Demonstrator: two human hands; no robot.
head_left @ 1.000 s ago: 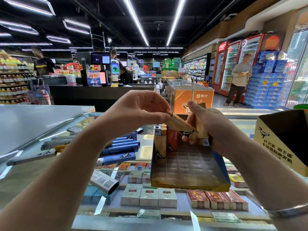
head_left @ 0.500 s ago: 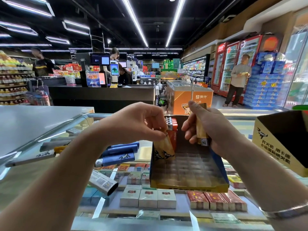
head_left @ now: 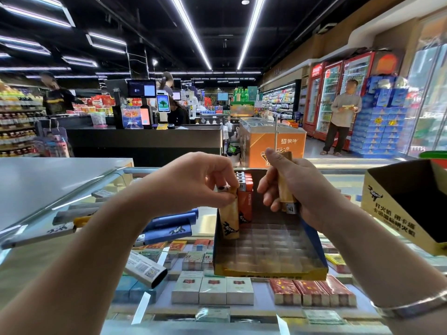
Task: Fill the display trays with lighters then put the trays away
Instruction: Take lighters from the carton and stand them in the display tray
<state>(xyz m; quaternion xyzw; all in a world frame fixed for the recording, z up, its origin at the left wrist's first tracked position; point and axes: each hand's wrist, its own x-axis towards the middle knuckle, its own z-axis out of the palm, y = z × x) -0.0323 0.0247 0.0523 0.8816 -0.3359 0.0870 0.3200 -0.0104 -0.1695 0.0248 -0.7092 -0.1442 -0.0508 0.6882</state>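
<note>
A supermarket interior spreads out under a black ceiling (head_left: 225,42), where long white light strips (head_left: 191,32) run toward 12 o'clock. At 10 o'clock a dark checkout counter (head_left: 145,141) carries screens (head_left: 141,88), with stocked shelves (head_left: 17,122) at 9 o'clock; an orange chest freezer (head_left: 273,143) stands at 12 o'clock. At 2 o'clock red drink coolers (head_left: 331,102) line the wall beside a stack of blue cartons (head_left: 379,129), where a person (head_left: 343,117) stands on the pale floor (head_left: 312,148), and a grey countertop (head_left: 48,180) lies at 9 o'clock.
</note>
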